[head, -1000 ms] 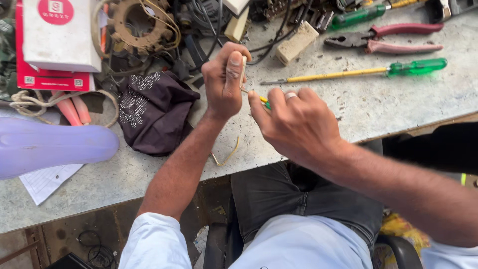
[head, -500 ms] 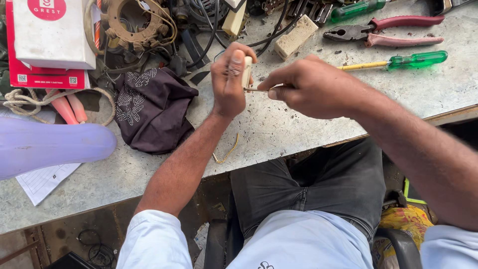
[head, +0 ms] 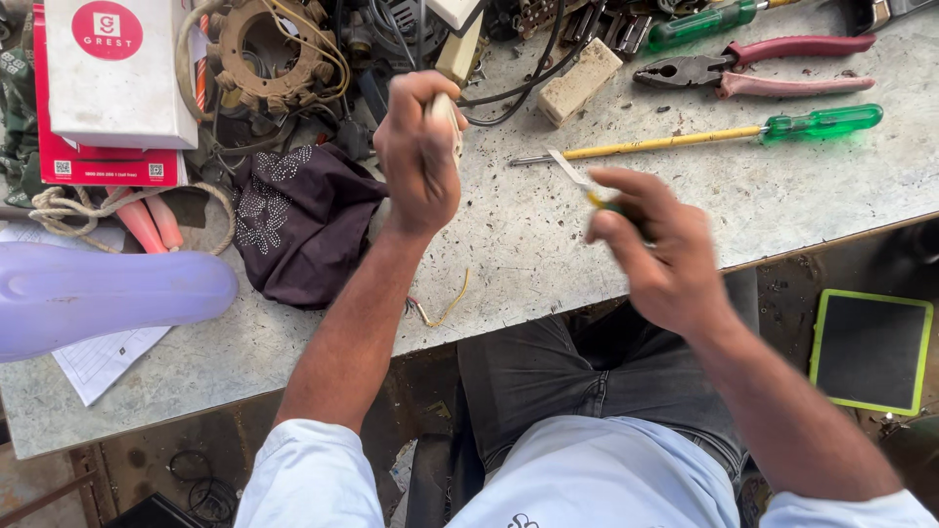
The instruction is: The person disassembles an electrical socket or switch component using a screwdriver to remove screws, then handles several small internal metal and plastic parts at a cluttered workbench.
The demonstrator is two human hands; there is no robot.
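Overhead: left hand [head: 421,156] fingers wrap a small cream part [head: 448,115]. Right hand [head: 657,249] fingers pinch a small screwdriver [head: 579,181], well apart from the part, above the table [head: 548,264].

Left hand [head: 421,152] wraps a small cream part [head: 448,115], most of it hidden in the fist; kind can't be told. Right hand [head: 657,249] motion-blurred, its small screwdriver [head: 579,178] mostly covered, only the thin blade and a bit of yellow-green handle show. Lilac plastic piece [head: 108,293] cut by left edge of frame. Pliers [head: 753,70] upper right partly behind clutter. Upper green-handled screwdriver [head: 699,22] cut by top edge. Tangle of wires [head: 509,68] upper centre, ends lost.
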